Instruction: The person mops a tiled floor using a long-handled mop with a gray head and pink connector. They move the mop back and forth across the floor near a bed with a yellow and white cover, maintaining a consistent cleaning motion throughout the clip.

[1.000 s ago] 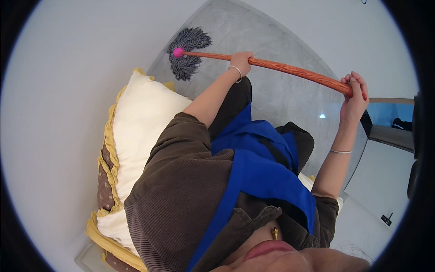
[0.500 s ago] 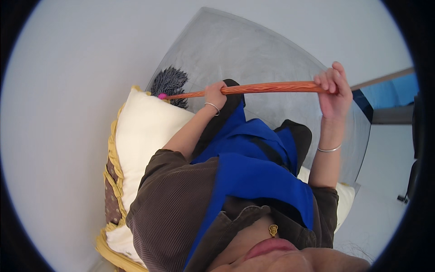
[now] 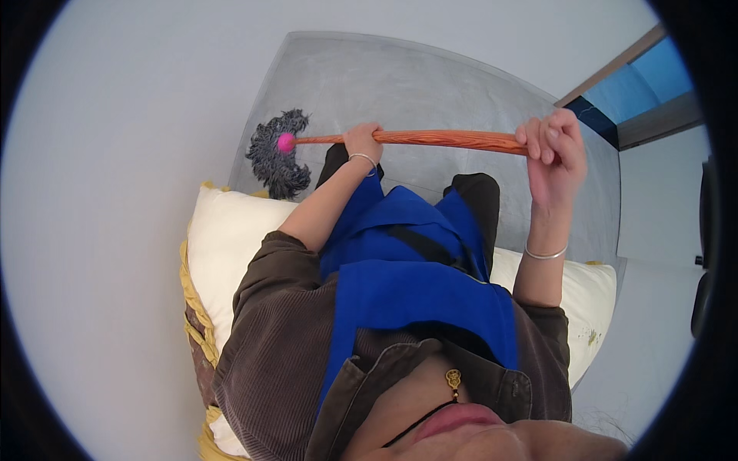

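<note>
A mop with an orange wood-patterned handle [image 3: 450, 140] stretches across in front of me, level from left to right. My left hand [image 3: 362, 140] is closed around the handle's thinner part. My right hand [image 3: 555, 157] grips its thicker end, fingers curled over the top. At the far left end, a pink ball-shaped joint [image 3: 286, 142] connects the handle to a dark grey shaggy mop head [image 3: 278, 165], which shows against the grey floor [image 3: 438, 84]. Whether the head touches the floor I cannot tell.
A cream cushion [image 3: 231, 223] with yellow ruffled trim is on my left, and another cream cushion [image 3: 592, 296] is on my right. A wood-framed blue panel [image 3: 638, 81] stands at the far right. A pale wall [image 3: 115, 192] rises on the left.
The view has shifted and turned. The mop head has come out from behind the cushion's corner and now shows fully, with its pink joint. Both hands keep their hold on the handle.
</note>
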### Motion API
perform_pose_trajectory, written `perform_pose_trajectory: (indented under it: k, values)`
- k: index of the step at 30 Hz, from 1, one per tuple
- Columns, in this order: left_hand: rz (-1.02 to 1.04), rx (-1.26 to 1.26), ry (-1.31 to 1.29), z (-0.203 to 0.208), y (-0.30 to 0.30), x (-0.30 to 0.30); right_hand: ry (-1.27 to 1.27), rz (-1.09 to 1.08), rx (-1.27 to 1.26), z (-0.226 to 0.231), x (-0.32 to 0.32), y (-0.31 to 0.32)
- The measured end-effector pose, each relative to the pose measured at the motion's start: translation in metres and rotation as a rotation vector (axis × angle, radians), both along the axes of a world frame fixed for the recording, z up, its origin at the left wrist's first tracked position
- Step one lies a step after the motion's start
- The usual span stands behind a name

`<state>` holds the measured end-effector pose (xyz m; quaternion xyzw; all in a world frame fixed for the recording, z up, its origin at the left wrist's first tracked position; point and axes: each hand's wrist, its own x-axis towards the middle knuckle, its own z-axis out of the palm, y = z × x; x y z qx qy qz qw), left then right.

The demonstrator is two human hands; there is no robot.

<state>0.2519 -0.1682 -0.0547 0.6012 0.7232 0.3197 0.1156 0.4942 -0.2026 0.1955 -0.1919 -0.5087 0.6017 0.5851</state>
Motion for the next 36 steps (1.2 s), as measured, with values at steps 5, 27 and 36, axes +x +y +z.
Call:
perform_pose_trajectory:
  k: [5, 27, 36]
  values:
    - [-0.216, -0.066, 0.067, 0.005, 0.035, 0.052, -0.062, -0.172, 0.034, 0.007, 0.039, -0.034]
    - [-1.438, -0.211, -0.077, 0.072, -0.036, 0.24, -0.176, -1.023, 0.401, 0.079, 0.11, -0.244]
    - [-1.44, -0.126, -0.175, 0.052, -0.03, 0.272, -0.073, -1.262, 0.392, 0.05, 0.161, -0.225]
